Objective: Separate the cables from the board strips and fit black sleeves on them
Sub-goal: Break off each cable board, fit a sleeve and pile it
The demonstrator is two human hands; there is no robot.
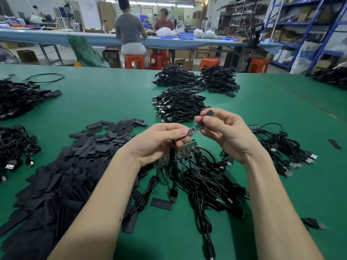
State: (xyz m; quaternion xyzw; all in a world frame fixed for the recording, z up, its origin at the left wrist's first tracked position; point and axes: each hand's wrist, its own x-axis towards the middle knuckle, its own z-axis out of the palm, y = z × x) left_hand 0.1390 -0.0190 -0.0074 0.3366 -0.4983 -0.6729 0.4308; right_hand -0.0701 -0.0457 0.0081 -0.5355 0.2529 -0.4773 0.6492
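Our left hand [159, 141] pinches a thin cable's [171, 147] small circuit board [194, 129]; our right hand [223, 132] pinches a flat matte black sleeve [206, 117] over the green bench [112, 102].

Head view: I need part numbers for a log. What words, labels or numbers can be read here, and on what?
None can be read.
Small board between the left hand and right hand: markings too small.
Board strip on the table: print blurred.
Boxes on the blue shelving: labels too far off.

Left hand [159, 141] and right hand [225, 132] raised, fingertips pinching.
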